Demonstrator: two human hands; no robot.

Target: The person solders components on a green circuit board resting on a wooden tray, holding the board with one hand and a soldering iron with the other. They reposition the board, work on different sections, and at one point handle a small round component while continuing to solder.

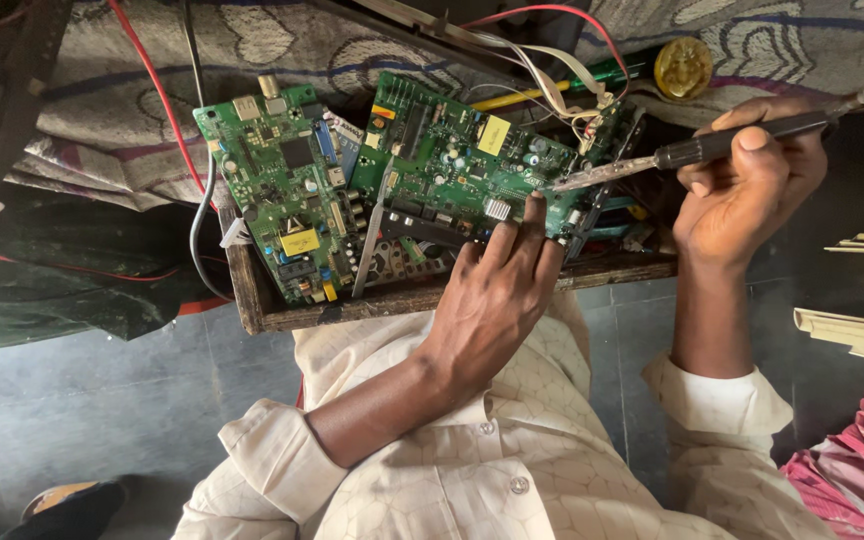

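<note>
My right hand grips a soldering iron by its black handle, and the metal tip reaches left onto the right edge of a green circuit board. My left hand rests on the lower edge of that board, fingers pressing it down. A second green circuit board lies beside it to the left, tilted. Both boards sit in a shallow wooden tray. Metal tweezers lie between the boards.
Red and black wires run down at the left. A round brass-coloured tin and a green-handled screwdriver lie behind the tray on patterned cloth. Pale wooden strips lie right, above pink fabric. Grey tiled floor lies below.
</note>
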